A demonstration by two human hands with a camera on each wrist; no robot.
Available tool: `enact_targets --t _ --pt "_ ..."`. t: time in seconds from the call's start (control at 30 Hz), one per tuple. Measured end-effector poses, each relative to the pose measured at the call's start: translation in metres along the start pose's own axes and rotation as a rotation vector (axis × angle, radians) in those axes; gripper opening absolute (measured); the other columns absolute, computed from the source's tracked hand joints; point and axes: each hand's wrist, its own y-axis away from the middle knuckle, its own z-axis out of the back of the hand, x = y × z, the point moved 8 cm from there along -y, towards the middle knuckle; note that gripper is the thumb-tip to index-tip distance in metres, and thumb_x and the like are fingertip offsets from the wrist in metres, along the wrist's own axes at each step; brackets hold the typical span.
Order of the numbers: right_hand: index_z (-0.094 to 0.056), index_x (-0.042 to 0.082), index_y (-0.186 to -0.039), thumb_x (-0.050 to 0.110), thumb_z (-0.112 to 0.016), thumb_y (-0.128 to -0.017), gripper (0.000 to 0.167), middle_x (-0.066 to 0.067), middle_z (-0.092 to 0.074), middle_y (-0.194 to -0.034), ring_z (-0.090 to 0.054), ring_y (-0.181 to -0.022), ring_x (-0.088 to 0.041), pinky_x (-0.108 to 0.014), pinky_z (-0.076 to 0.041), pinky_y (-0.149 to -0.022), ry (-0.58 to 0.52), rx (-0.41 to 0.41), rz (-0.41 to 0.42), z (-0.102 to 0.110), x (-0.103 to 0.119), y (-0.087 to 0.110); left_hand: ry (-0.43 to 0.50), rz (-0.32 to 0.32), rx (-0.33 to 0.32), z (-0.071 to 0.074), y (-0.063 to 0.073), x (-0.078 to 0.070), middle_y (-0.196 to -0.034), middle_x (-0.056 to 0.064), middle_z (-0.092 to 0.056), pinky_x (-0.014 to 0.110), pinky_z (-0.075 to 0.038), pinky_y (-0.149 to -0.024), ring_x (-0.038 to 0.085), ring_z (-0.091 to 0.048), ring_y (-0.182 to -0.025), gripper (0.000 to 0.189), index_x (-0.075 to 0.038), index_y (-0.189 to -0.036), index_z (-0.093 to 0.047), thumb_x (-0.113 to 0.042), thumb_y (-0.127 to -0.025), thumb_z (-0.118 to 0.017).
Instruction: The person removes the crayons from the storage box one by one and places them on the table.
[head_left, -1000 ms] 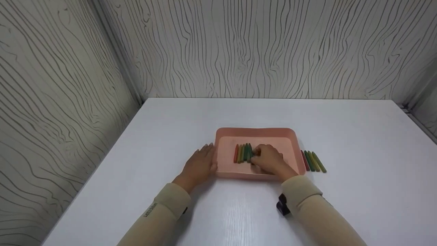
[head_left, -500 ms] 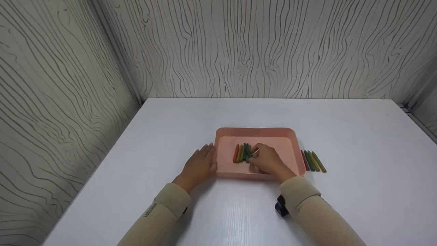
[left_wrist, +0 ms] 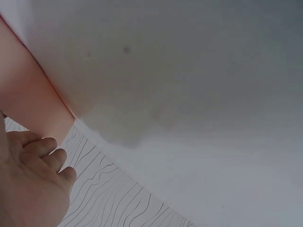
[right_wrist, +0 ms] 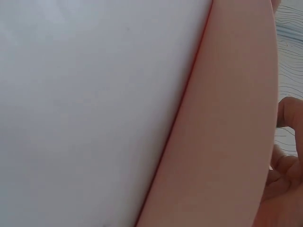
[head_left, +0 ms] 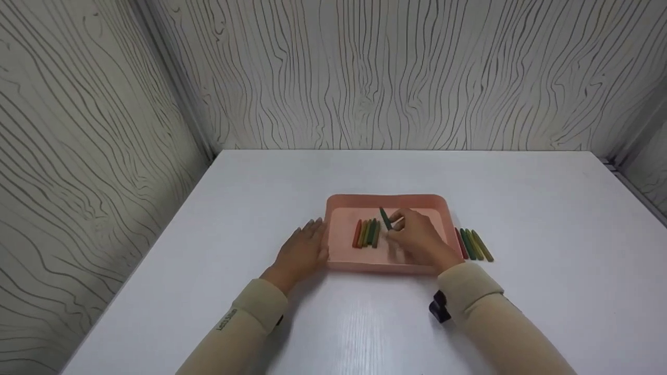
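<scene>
In the head view, my right hand (head_left: 417, 233) pinches a dark green crayon (head_left: 385, 217) between thumb and fingers, its tip slanting up and to the left over the pink tray (head_left: 375, 268). Just left of it, several crayons (head_left: 366, 233) in red, yellow and green lie side by side on the tray floor. My left hand (head_left: 302, 251) lies against the tray's left side with fingers extended. The left wrist view shows that hand (left_wrist: 38, 177) by the pink wall. In the right wrist view, the tray wall (right_wrist: 218, 118) partly hides my right hand (right_wrist: 286, 177).
Outside the tray's right wall, several more crayons (head_left: 474, 245) in red, green and yellow lie in a slanted row on the white table (head_left: 547, 219). Wood-patterned panels (head_left: 365, 78) stand behind the table and at its left.
My right hand has drawn back from the row of crayons, up and slightly right, with the green crayon now showing in its fingers. The left hand stays at the tray's side.
</scene>
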Motion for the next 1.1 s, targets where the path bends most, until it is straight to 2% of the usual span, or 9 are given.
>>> enact_targets --t 0.1,0.33,0.77,1.1 --pt "-0.059 0.002 -0.114 0.011 -0.064 -0.087 0.028 -0.010 -0.063 -0.097 -0.059 -0.087 -0.022 -0.037 -0.050 -0.076 0.015 -0.018 0.017 0.010 0.002 0.001 -0.003 -0.011 -0.014 0.001 0.000 0.000 -0.149 0.016 -0.035 0.044 -0.023 -0.112 0.030 -0.029 -0.138 0.054 0.003 -0.144 -0.036 -0.024 -0.098 -0.041" --pt "-0.057 -0.001 -0.117 0.009 -0.060 -0.087 0.032 -0.014 -0.062 -0.098 -0.060 -0.087 -0.027 -0.040 -0.050 -0.075 0.060 -0.043 0.074 0.030 0.004 0.003 -0.029 -0.009 -0.013 -0.001 -0.001 0.002 -0.149 0.014 -0.036 0.044 -0.024 -0.112 0.029 -0.029 -0.139 0.053 0.002 -0.144 -0.036 -0.025 -0.099 -0.039" --pt "-0.055 -0.003 -0.121 0.013 -0.059 -0.087 0.038 -0.019 -0.063 -0.104 -0.061 -0.092 -0.031 -0.043 -0.050 -0.077 0.136 -0.089 0.063 0.070 -0.012 0.013 -0.040 0.016 0.015 -0.003 -0.003 0.002 -0.151 0.012 -0.033 0.042 -0.021 -0.113 0.027 -0.026 -0.140 0.054 0.000 -0.147 -0.033 -0.027 -0.100 -0.036" --pt "-0.052 -0.005 -0.124 0.019 -0.057 -0.089 0.042 -0.023 -0.061 -0.109 -0.062 -0.093 -0.032 -0.044 -0.053 -0.077 0.202 -0.091 -0.011 0.102 -0.038 0.026 -0.030 -0.006 0.010 -0.001 -0.001 0.001 -0.150 0.015 -0.033 0.043 -0.022 -0.112 0.029 -0.027 -0.139 0.054 0.002 -0.145 -0.034 -0.026 -0.099 -0.038"
